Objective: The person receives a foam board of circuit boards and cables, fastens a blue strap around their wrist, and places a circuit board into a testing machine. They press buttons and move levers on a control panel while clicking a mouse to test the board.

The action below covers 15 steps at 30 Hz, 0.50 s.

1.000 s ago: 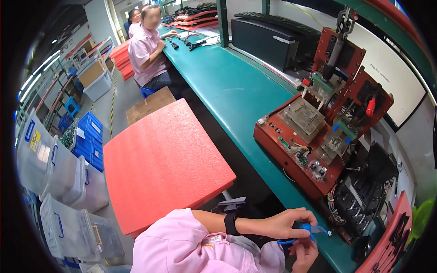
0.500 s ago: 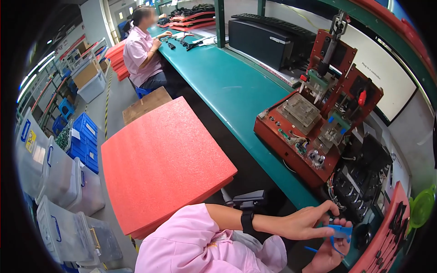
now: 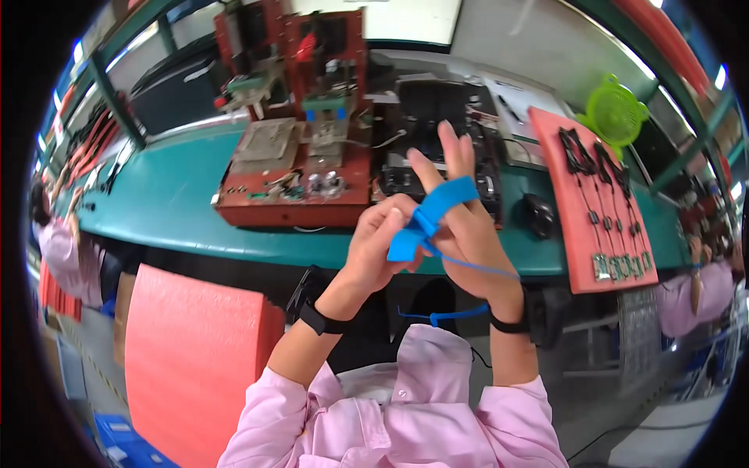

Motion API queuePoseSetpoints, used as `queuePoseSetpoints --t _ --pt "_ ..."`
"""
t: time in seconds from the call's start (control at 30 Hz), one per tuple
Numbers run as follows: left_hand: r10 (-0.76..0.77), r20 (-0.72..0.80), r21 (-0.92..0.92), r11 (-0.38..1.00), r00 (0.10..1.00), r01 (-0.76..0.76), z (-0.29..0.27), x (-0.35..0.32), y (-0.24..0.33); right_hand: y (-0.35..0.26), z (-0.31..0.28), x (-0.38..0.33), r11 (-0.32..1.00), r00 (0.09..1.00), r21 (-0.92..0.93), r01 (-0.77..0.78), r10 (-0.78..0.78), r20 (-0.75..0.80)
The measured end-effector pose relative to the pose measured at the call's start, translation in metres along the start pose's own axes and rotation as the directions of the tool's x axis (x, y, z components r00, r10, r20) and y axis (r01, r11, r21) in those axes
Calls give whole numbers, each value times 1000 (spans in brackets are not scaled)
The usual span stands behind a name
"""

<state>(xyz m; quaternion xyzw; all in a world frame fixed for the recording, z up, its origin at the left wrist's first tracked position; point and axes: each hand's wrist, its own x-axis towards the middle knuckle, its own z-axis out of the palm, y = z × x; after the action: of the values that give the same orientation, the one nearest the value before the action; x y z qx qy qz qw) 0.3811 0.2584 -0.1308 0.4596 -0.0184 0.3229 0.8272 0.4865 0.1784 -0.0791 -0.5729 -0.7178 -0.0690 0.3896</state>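
Note:
A blue wrist strap (image 3: 446, 200) with a thin blue cord (image 3: 476, 267) is between my hands, in front of my chest. My left hand (image 3: 373, 248) is closed, pinching the strap near its loose end. The band lies across my right hand (image 3: 470, 238), around the base of its fingers. Those fingers are stretched out and apart, pointing away from me. From the strap the cord runs toward my right wrist, and more blue cord (image 3: 456, 315) hangs below, over my lap. Black bands sit on both my wrists.
Behind my hands, a red test fixture (image 3: 292, 195) stands on the green bench (image 3: 183, 164). A black mouse (image 3: 537, 215) lies right of it. A pink foam sheet (image 3: 550, 156) holds cables with small boards. Stacked pink foam (image 3: 191, 335) stands left. People sit at both sides.
My view has swung right, from the foam stack to the fixture and my hands. The strap, then low between my hands, now loops over my right hand, whose fingers have spread.

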Motion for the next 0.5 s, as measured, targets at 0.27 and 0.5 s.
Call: queuePoseSetpoints --t 0.27,0.5 --pt "125 27 312 942 992 -127 12 -1 -7 13 7 14 982 964 -114 -150 120 -236" --pt "300 215 873 368 929 -321 64 -22 -25 41 17 -2 860 922 -406 -308 165 -350"
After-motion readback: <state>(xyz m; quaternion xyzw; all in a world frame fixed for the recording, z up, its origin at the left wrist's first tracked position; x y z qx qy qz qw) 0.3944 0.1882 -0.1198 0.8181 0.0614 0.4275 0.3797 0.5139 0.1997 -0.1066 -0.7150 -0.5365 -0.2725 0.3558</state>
